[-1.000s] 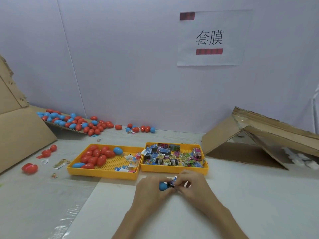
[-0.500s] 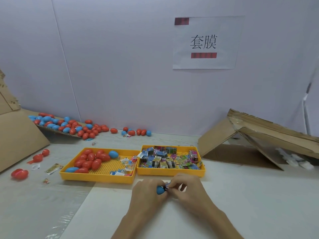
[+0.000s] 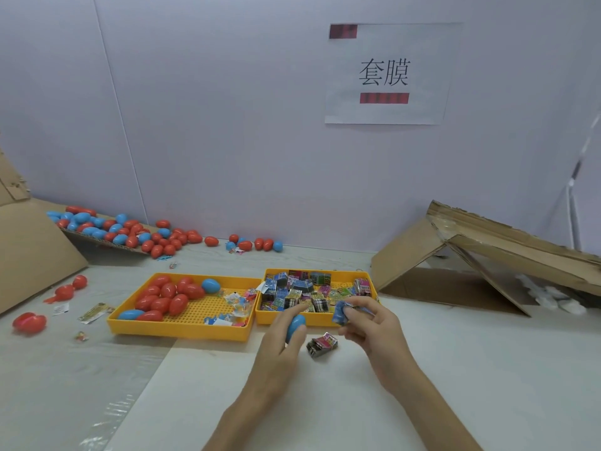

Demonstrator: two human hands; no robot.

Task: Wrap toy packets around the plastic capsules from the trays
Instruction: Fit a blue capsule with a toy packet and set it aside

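Two bare hands low over the pale tabletop (image 3: 455, 369), a small gap between them. Left hand (image 3: 283, 340): fingers (image 3: 297, 309) curled round a blue capsule (image 3: 295, 324), smooth, glossy, egg-shaped plastic, held at the front wall of the right tray (image 3: 270, 318). Right hand (image 3: 374, 330): fingers (image 3: 366, 302) pinching a blue packet (image 3: 340, 312), a crinkled printed wrapper, bunched up and apart from the capsule. Between and below the hands, flat on the tabletop, a loose packet (image 3: 322, 344), rectangular, pink and dark print, just beside the left fingertips.

Just beyond, side by side, both trays of shallow yellow plastic with perforated grid floors. Left tray (image 3: 182, 332): a cluster of red capsules (image 3: 169, 297) toward its left end, two blue ones among them, and a scatter of clear toy packets (image 3: 237, 301) at its right end. Right tray: crowded with small printed packets (image 3: 292, 288) in blue, green, pink and black.

Farther back at the left, a heap of capsules (image 3: 123, 231), red and blue, on a sloping cardboard sheet (image 3: 107, 244), a few more along the foot of the wall (image 3: 227, 125). Near the left edge, an opened red capsule (image 3: 29, 322) and stray paper slips (image 3: 94, 312). At the right, a folded cardboard box (image 3: 487, 255), brown, frayed at its edges. On the matte wall, a white paper sign (image 3: 387, 73) with black characters.
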